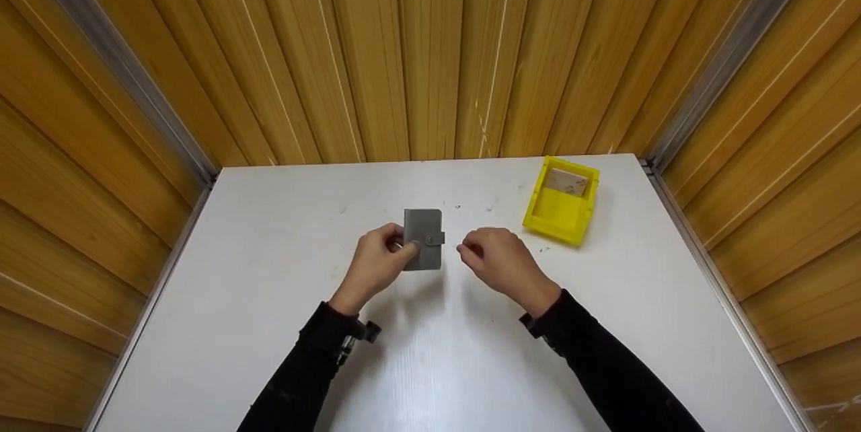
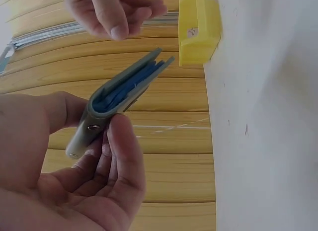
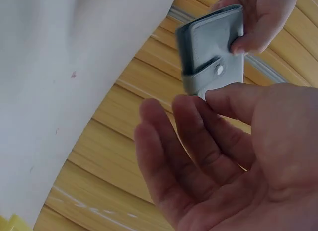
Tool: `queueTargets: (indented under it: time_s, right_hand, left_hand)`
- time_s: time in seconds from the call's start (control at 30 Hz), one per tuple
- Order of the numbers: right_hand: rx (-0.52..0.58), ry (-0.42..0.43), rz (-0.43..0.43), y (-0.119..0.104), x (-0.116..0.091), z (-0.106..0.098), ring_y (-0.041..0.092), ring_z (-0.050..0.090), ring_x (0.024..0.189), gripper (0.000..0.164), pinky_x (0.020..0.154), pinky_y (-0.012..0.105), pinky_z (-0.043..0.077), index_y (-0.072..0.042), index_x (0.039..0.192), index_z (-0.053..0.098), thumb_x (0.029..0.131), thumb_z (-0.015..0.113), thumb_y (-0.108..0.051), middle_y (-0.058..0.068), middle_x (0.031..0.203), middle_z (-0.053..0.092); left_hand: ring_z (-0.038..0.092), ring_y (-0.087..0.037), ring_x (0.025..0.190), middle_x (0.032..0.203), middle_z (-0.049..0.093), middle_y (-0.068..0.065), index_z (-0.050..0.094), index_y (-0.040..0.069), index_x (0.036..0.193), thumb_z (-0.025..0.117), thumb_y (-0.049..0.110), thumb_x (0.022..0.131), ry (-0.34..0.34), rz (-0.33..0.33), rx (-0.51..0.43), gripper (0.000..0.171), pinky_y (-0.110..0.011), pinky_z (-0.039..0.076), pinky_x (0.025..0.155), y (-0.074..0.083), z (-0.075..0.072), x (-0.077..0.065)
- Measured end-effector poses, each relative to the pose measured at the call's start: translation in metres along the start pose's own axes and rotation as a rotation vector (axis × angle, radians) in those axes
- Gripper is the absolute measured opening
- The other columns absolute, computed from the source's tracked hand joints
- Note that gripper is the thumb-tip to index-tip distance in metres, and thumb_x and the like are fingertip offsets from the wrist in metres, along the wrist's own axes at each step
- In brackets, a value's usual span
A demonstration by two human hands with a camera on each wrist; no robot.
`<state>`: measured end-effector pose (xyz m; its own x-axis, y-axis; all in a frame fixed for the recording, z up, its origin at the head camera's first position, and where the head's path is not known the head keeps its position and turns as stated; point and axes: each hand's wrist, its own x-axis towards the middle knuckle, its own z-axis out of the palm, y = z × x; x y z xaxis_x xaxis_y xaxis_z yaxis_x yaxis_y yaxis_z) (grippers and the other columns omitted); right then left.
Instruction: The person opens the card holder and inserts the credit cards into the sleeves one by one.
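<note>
My left hand point(image 1: 377, 258) holds a small grey card holder point(image 1: 422, 223) above the white table, thumb on its front and fingers behind. A short strap with a round snap point(image 3: 219, 69) crosses the card holder's right edge. Blue inner sleeves point(image 2: 124, 89) show between its covers in the left wrist view. Just right of the card holder, my right hand point(image 1: 504, 260) is raised with fingers loosely bent and thumb close to the index finger. A gap separates this hand from the strap in the head view.
A yellow open tray point(image 1: 551, 230) sits at the table's back right, with a pale patterned card-like piece point(image 1: 566, 182) inside at its far end. Yellow wood-look panels point(image 1: 430, 55) stand behind the white table point(image 1: 269, 351) and on both sides.
</note>
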<state>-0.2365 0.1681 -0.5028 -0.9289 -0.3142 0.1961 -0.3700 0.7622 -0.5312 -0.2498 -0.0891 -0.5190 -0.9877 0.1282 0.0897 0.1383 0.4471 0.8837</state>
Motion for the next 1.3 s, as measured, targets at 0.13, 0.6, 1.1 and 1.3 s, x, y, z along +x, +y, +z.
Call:
queueTargets:
  time_s: [0.13,0.6,1.1,1.3]
  right_hand:
    - [0.015,0.018,-0.034,-0.005,0.0,0.004,0.01,0.067,0.078,0.016,0.075,0.034,0.06,-0.011,0.099,0.082,0.105,0.076,-0.024,0.0,0.09,0.077]
    - [0.011,0.0,-0.026,0.001,-0.001,0.016,0.007,0.06,0.072,0.023,0.067,0.029,0.051,-0.015,0.088,0.082,0.102,0.081,-0.033,-0.004,0.08,0.074]
    - [-0.097,0.062,-0.078,-0.001,-0.005,0.026,0.008,0.05,0.064,0.025,0.061,0.029,0.043,-0.013,0.074,0.071,0.097,0.073,-0.02,-0.005,0.069,0.06]
    - [-0.124,0.075,-0.135,0.002,-0.006,0.028,0.007,0.049,0.065,0.023,0.061,0.027,0.043,-0.011,0.076,0.071,0.098,0.072,-0.016,-0.004,0.07,0.06]
  left_hand:
    - [0.064,-0.016,0.08,0.094,0.075,-0.007,0.077,0.007,0.112,0.074,0.021,0.096,-0.02,0.024,-0.011,0.022,-0.029,0.054,0.071,0.004,0.014,-0.003]
    - [0.063,-0.012,0.076,0.088,0.073,-0.005,0.076,0.008,0.106,0.077,0.016,0.094,-0.018,0.055,-0.065,0.014,-0.025,0.052,0.067,0.001,0.045,-0.017]
    - [0.065,-0.009,0.076,0.089,0.074,-0.002,0.077,0.009,0.108,0.076,0.017,0.094,-0.025,0.054,-0.061,0.016,-0.024,0.055,0.067,0.001,0.052,-0.024]
    - [0.067,-0.01,0.077,0.09,0.076,-0.003,0.078,0.008,0.109,0.076,0.018,0.094,-0.018,0.051,-0.058,0.018,-0.025,0.056,0.067,0.001,0.052,-0.024]
